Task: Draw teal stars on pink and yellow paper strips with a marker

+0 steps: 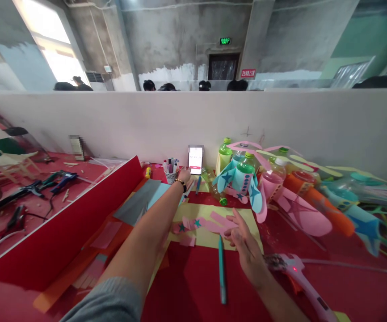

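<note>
My left hand, with a beaded bracelet on the wrist, reaches far forward to the lower left edge of an upright phone with a lit screen. A finger points at the screen; I cannot tell whether it touches. My right hand holds nothing, index finger stretched out and the others partly bent, over the right end of pink paper strips. Small blue stars lie on the pink pieces. Under them is a pale yellow sheet. A teal pen lies just left of my right hand.
Decorated plastic bottles with paper fins crowd the right side. A pink glue gun with a red light lies by my right forearm. A pen cup stands behind coloured sheets. A red divider borders the left.
</note>
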{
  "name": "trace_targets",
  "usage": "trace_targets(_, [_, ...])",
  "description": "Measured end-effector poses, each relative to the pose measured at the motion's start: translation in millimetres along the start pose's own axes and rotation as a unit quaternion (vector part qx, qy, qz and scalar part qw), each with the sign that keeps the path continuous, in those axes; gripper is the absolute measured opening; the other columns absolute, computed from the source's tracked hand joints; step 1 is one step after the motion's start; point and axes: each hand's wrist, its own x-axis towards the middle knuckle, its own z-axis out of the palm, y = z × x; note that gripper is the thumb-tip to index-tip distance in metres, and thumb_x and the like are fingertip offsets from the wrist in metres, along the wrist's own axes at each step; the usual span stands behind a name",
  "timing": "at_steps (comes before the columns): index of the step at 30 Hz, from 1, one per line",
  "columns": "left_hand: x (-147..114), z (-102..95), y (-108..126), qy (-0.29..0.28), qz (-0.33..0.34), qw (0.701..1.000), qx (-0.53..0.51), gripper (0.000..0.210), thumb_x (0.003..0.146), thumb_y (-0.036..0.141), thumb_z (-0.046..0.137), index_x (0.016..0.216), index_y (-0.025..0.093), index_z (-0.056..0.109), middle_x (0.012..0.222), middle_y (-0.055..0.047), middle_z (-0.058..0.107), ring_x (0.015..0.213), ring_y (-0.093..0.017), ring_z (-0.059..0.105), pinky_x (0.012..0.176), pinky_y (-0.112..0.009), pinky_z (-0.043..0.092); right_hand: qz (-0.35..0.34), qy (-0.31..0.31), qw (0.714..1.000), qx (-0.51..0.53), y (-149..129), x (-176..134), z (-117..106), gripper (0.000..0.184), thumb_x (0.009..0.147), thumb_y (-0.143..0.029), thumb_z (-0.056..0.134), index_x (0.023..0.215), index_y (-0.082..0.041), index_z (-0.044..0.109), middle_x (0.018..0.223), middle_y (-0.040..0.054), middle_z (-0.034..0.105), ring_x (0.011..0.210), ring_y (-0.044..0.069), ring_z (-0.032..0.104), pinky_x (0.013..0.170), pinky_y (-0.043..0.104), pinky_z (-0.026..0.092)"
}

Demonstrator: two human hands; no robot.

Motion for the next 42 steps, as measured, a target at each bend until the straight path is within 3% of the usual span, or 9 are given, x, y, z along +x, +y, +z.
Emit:
trace_targets(5, [-45.1, -9.8, 15.0, -0.011, -0.028, 0.999, -0.045, 0.033, 0.095, 0.035, 0.057, 0.121, 0.016, 0.056, 0.121, -0.009, 0.058, 0.103, -0.021, 0.061, 0.088, -0.041, 0.054, -0.043, 0.003, 0.999, -0.022, -2.2, 1.0, -1.3, 0.057, 0.098, -0.048, 0.038, 0.15, -0.025, 0.031, 0.135, 0.013, 0.051, 0.093, 0.017, 0.062, 0.081, 0.034, 0.054])
trace_targets(9, [-90.0, -27.9, 27.4, -0.022, 0.005, 0.997, -0.075, 0.032, 0.096, 0.034, 0.056, 0.122, 0.016, 0.057, 0.123, -0.01, 0.059, 0.107, -0.021, 0.06, 0.091, -0.042, 0.052, -0.06, 0.005, 0.995, -0.082, -6.6, 2.7, -5.2, 0.054, 0.097, -0.05, 0.037, 0.141, -0.019, 0.043, 0.122, 0.0124, 0.059, 0.091, 0.017, 0.063, 0.079, 0.032, 0.054])
trace_targets(11, [-113.5, -40.6, 30.6, -0.025, 0.029, 0.996, -0.082, 0.031, 0.096, 0.028, 0.053, 0.125, 0.018, 0.057, 0.123, -0.012, 0.061, 0.111, -0.021, 0.06, 0.093, -0.036, 0.051, -0.055, -0.007, 0.992, -0.111, -8.5, 3.4, -8.2, 0.051, 0.094, -0.051, 0.042, 0.13, -0.017, 0.053, 0.108, 0.0109, 0.064, 0.087, 0.018, 0.063, 0.075, 0.03, 0.053])
trace_targets(15, [-155.8, -64.9, 25.4, -0.009, 0.066, 0.997, -0.05, 0.03, 0.092, 0.027, 0.054, 0.121, 0.019, 0.058, 0.111, -0.009, 0.067, 0.104, -0.019, 0.062, 0.09, -0.029, 0.049, -0.042, -0.075, 0.98, -0.18, -13.9, 2.0, -13.3, 0.038, 0.089, -0.046, 0.051, 0.11, -0.018, 0.066, 0.081, 0.0053, 0.068, 0.07, 0.018, 0.062, 0.064, 0.029, 0.048])
trace_targets(19, [-182.5, -76.4, 9.5, 0.011, 0.078, 0.996, 0.036, 0.022, 0.084, 0.032, 0.062, 0.103, 0.019, 0.061, 0.092, -0.004, 0.065, 0.086, -0.018, 0.061, 0.074, -0.027, 0.048, -0.035, -0.149, 0.955, -0.253, -26.2, -4.3, -13.4, 0.023, 0.086, -0.038, 0.055, 0.098, -0.022, 0.065, 0.067, -0.0003, 0.064, 0.063, 0.017, 0.059, 0.06, 0.028, 0.039])
trace_targets(24, [-193.7, -71.2, -4.1, 0.004, 0.076, 0.989, 0.129, 0.024, 0.08, 0.039, 0.066, 0.09, 0.02, 0.057, 0.08, -0.001, 0.06, 0.075, -0.017, 0.056, 0.067, -0.027, 0.042, -0.014, -0.193, 0.928, -0.319, -38.2, -11.1, -8.8, 0.017, 0.083, -0.036, 0.059, 0.093, -0.023, 0.057, 0.063, -0.0026, 0.059, 0.062, 0.016, 0.056, 0.058, 0.026, 0.031])
trace_targets(32, [-199.7, -59.9, -10.3, -0.069, 0.053, 0.98, 0.177, 0.038, 0.079, 0.048, 0.067, 0.101, 0.022, 0.051, 0.072, 0.003, 0.061, 0.065, -0.016, 0.057, 0.057, -0.026, 0.035, 0.005, -0.255, 0.89, -0.377, -34.7, -12.2, -1.2, 0.019, 0.08, -0.033, 0.062, 0.093, -0.023, 0.052, 0.07, -0.002, 0.061, 0.063, 0.015, 0.056, 0.058, 0.025, 0.028])
trace_targets(42, [-198.0, -62.3, -8.5, -0.112, 0.032, 0.979, 0.168, 0.035, 0.072, 0.015, 0.061, 0.104, 0.023, 0.049, 0.062, 0.008, 0.057, 0.059, -0.014, 0.056, 0.053, -0.023, 0.035, 0.003, -0.275, 0.852, -0.446, -34.7, -18.1, 1.1, 0.024, 0.07, -0.013, 0.054, 0.092, -0.022, 0.054, 0.071, 0.0001, 0.058, 0.065, 0.016, 0.051, 0.058, 0.026, 0.022])
